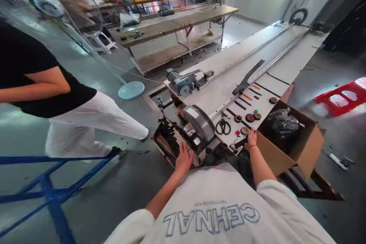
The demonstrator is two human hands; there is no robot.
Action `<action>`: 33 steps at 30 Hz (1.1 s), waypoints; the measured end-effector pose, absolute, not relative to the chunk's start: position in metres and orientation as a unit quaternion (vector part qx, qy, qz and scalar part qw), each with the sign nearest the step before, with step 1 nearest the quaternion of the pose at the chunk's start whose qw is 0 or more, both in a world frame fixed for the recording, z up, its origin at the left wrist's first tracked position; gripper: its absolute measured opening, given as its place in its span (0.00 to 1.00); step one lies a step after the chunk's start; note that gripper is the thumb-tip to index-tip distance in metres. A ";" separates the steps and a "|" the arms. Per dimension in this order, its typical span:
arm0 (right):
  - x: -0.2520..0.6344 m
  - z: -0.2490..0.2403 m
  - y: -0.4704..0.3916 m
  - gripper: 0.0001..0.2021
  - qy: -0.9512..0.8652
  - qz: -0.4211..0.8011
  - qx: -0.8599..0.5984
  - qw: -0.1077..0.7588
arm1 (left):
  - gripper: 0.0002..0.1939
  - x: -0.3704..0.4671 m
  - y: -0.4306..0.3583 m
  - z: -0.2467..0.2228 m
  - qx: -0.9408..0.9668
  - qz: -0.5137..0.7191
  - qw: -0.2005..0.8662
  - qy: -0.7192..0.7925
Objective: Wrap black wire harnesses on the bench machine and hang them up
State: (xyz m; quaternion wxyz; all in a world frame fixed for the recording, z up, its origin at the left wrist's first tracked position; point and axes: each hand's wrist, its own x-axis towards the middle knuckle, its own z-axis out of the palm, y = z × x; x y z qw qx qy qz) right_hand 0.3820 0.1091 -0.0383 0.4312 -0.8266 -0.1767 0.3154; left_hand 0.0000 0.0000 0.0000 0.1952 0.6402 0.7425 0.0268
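At the near end of the surface [204, 100], the right hand [252, 138] lay by a dark strip [241, 143] and the left hand [183, 157] beside the round machine [200, 122], neither grip clearly closed or loose, fingers best kept clear of the machine.

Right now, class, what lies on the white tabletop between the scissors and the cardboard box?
The head view shows ring-shaped rolls, a small red piece, part of a dark strip and, near the box, the right hand.
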 end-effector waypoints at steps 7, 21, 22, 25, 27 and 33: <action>0.381 -0.035 0.108 0.28 -0.167 0.308 -0.831 0.432 | 0.33 0.001 -0.001 -0.004 0.636 0.033 0.192 0.747; 0.370 -0.030 0.107 0.29 -0.160 0.310 -0.836 0.422 | 0.32 -0.011 0.000 -0.016 0.640 0.065 0.188 0.742; 0.371 -0.028 0.107 0.29 -0.161 0.311 -0.837 0.421 | 0.32 -0.009 0.001 -0.014 0.637 0.068 0.192 0.743; 0.373 -0.019 0.107 0.29 -0.164 0.312 -0.841 0.410 | 0.31 -0.005 0.002 -0.006 0.631 0.089 0.217 0.739; 0.373 -0.012 0.108 0.30 -0.168 0.311 -0.846 0.399 | 0.27 -0.007 0.001 -0.003 0.633 0.120 0.241 0.726; 0.369 0.013 0.109 0.26 -0.203 0.290 -0.866 0.354 | 0.14 -0.080 -0.031 0.003 0.592 0.236 0.154 0.755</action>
